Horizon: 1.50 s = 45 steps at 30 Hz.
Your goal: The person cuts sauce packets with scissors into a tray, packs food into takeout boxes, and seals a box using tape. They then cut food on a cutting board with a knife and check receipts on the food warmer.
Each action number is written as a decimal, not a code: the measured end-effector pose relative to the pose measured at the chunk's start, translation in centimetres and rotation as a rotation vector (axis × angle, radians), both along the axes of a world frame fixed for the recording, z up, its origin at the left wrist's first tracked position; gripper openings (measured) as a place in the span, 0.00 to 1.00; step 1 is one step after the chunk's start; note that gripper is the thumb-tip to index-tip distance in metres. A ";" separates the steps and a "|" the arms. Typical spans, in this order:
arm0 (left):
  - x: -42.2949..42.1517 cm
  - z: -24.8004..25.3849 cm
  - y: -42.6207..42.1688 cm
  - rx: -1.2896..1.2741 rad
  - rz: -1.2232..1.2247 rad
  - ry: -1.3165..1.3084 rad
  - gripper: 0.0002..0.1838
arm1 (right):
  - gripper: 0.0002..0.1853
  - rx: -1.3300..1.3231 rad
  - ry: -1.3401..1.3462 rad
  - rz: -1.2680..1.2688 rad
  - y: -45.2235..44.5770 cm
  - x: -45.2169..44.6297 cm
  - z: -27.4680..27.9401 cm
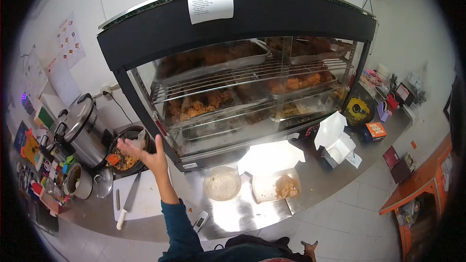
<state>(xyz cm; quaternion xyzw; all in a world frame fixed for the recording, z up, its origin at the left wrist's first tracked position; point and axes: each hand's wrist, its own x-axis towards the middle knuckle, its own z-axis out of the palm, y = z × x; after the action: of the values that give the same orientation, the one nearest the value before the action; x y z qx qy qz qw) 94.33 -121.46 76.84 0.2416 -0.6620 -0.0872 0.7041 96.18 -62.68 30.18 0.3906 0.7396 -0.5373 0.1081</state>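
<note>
My left hand (148, 154) is raised with its fingers spread and nothing in it. Behind it sits a dark round pan (132, 165) of yellowish food bits with an orange piece on top. Below lies a white cutting board (150, 208) with a white-handled knife (128, 203). My right hand (309, 249) hangs low at the bottom edge, over the floor, fingers apart, holding nothing visible. Between the hands, an open paper food box (262, 196) holds some pale brown food (287, 187). Beside the box stands a round translucent container (222, 183).
A heated display cabinet (238, 26) with trays of fried food fills the counter's back. A tall metal pot (87, 128) and a smaller pot (80, 184) stand left. At right are another open box (335, 140) and an orange box (375, 131). A small thermometer-like device (200, 221) lies near the front edge.
</note>
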 end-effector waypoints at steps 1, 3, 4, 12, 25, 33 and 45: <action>0.7 0.0 1.0 0.032 0.033 -0.009 0.48 | 0.47 0.051 -0.015 0.022 1.1 0.4 -1.5; 1.6 0.2 2.5 -0.030 0.226 -0.109 0.47 | 0.44 0.155 -0.048 0.066 2.9 0.9 -5.7; 1.9 0.1 2.8 -0.009 0.158 -0.060 0.46 | 0.42 0.111 -0.071 0.053 3.2 1.0 -6.9; 3.0 3.0 4.3 -0.210 -0.076 0.131 0.50 | 0.28 0.111 0.013 0.001 -0.6 1.4 1.0; -8.6 1.9 16.5 -0.105 -0.491 -0.066 0.34 | 0.37 0.248 0.167 -0.308 9.9 -1.9 6.2; -16.2 -1.4 37.5 0.022 -1.174 -0.181 0.41 | 0.27 0.447 0.085 -0.647 21.0 12.2 -9.6; -18.2 -11.8 67.0 -0.559 -1.810 -1.840 0.48 | 0.19 0.603 -0.662 0.337 28.4 18.4 -10.1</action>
<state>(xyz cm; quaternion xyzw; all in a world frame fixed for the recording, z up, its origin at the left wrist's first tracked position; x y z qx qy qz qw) 76.14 -54.43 65.08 -0.4651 -0.8177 -0.1904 -0.2807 114.62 -34.31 20.07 0.4295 0.8413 -0.1208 0.3052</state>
